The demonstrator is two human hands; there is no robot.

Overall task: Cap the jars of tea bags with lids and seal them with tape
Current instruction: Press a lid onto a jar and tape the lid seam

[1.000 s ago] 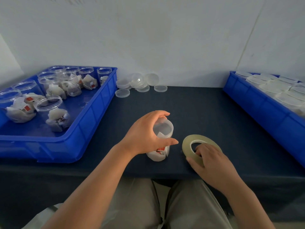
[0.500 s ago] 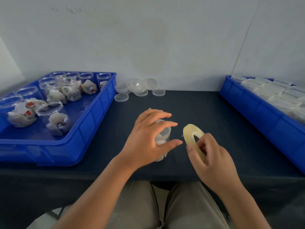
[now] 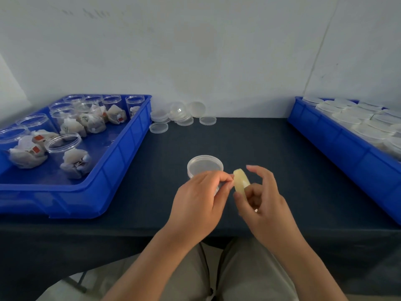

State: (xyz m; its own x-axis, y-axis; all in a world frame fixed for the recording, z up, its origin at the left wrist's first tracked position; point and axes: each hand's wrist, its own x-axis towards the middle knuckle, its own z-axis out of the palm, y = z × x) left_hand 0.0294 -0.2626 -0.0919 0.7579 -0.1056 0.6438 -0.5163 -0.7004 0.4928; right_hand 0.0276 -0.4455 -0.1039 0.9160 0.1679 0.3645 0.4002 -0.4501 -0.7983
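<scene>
- Jar (image 3: 205, 168): clear, lid on, upright on the table's (image 3: 260, 144) near middle; lower part hidden behind the left hand.
- Tape roll (image 3: 240, 181): pale yellow, on edge, held above the table just right of the jar.
- Right hand (image 3: 263, 207): grips the roll from below, forefinger raised.
- Left hand (image 3: 198, 203): fingertips pinched together at the roll's outer edge.
- Loose lids (image 3: 184, 115): clustered at the back wall.
- Left tray (image 3: 121, 161): blue, holding open jars (image 3: 65, 148) of tea bags.
- Right tray (image 3: 338, 144): blue, holding capped jars (image 3: 358, 118).
</scene>
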